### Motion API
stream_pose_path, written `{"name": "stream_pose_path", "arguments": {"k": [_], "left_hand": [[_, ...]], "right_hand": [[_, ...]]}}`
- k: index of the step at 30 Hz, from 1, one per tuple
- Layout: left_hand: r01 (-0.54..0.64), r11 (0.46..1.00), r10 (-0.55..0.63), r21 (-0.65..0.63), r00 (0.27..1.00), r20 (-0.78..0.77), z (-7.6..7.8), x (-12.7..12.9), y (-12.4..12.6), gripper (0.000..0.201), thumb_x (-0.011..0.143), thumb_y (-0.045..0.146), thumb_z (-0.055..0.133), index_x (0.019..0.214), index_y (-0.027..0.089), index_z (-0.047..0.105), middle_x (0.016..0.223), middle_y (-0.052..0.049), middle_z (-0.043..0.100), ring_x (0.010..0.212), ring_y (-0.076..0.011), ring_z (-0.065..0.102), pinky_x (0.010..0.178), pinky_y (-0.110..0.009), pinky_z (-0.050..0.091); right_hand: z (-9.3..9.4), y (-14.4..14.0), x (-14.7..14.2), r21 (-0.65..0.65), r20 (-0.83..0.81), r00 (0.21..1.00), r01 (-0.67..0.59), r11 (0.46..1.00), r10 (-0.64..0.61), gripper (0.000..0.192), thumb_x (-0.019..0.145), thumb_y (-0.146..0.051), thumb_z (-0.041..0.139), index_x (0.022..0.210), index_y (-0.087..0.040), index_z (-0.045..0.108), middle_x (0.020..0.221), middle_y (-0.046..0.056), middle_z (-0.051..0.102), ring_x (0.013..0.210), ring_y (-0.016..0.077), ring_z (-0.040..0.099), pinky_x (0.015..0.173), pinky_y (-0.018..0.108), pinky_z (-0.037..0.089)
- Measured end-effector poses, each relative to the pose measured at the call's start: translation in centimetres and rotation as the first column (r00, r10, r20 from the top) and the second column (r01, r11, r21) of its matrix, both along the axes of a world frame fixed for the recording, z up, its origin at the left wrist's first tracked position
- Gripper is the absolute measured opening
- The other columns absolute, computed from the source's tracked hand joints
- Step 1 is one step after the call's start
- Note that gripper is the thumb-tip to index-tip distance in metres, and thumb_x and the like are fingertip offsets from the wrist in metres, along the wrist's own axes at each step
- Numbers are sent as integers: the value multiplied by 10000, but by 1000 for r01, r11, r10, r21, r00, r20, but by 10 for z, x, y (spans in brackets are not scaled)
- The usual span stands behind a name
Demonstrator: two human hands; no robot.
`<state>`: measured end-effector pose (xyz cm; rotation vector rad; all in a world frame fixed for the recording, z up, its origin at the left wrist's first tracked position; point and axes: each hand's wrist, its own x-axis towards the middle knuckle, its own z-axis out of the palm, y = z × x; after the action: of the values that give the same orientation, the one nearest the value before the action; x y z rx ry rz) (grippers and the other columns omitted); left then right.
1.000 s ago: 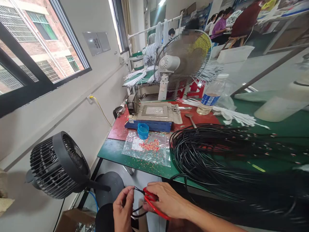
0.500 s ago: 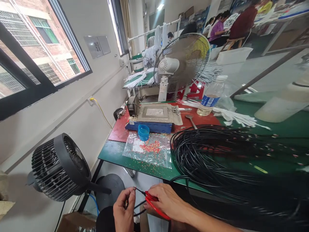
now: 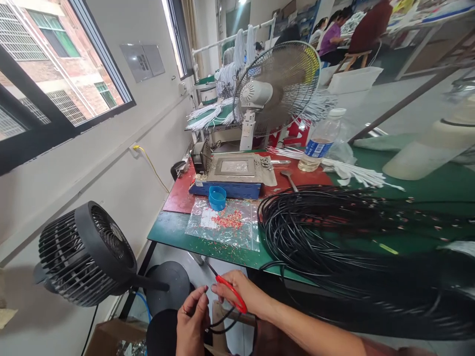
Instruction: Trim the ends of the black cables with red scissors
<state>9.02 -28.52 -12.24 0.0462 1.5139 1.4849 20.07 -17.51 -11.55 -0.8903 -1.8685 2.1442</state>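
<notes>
Below the table edge, my right hand (image 3: 245, 296) grips red-handled scissors (image 3: 230, 291) whose thin tip points up and to the left. My left hand (image 3: 191, 324) pinches the end of a black cable (image 3: 222, 324) just left of the scissors. The cable loops under both hands. A large bundle of black cables (image 3: 334, 232) lies on the green table (image 3: 170, 232) to the right.
A clear plastic bag with red bits (image 3: 226, 222) and a blue cup (image 3: 217, 198) lie before a blue-based machine (image 3: 233, 173). A white fan (image 3: 274, 89), a water bottle (image 3: 319, 141) and white wires (image 3: 356, 173) stand behind. A black floor fan (image 3: 89, 252) stands left. People sit at far tables.
My right hand has lifted the scissors away from the cable end, tip now pointing up-left. My left hand has dropped slightly lower with the cable.
</notes>
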Motion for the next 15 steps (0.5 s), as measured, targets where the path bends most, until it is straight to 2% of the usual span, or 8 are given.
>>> {"name": "stream_pose_path", "arguments": {"k": [2, 5, 8, 15], "left_hand": [[-28, 1000, 28, 3, 1000, 14, 2, 2, -1, 386, 449, 331, 760, 784, 158, 679, 504, 40, 563, 456, -19, 403, 451, -159, 317], [-19, 1000, 19, 0, 999, 40, 6, 4, -1, 355, 445, 319, 764, 755, 165, 685, 632, -12, 658, 544, -60, 511, 503, -179, 380], [3, 1000, -5, 26, 998, 61, 6, 5, -1, 283, 494, 309, 743, 735, 176, 679, 617, -2, 654, 570, -56, 529, 524, -161, 380], [18, 996, -25, 83, 997, 78, 3, 12, 0, 230, 581, 325, 683, 712, 138, 653, 547, 14, 580, 473, -17, 413, 461, -155, 292]], "right_hand": [[4, 0, -5, -173, -67, 998, 9, 985, -20, 462, 674, -578, 555, 568, -128, 539, 381, -54, 387, 329, 49, 320, 357, 179, 227], [6, 0, -10, -304, -113, 993, -5, 953, -31, 453, 646, -561, 596, 560, -118, 548, 370, -54, 413, 311, 35, 314, 344, 169, 226], [5, -2, -11, -354, -124, 992, -15, 935, -31, 429, 633, -535, 621, 568, -115, 560, 367, -55, 425, 311, 34, 322, 343, 166, 240], [-2, -10, -7, -355, -151, 988, -29, 934, -27, 436, 624, -540, 629, 564, -116, 545, 390, -51, 438, 318, 37, 340, 330, 165, 241]]}}
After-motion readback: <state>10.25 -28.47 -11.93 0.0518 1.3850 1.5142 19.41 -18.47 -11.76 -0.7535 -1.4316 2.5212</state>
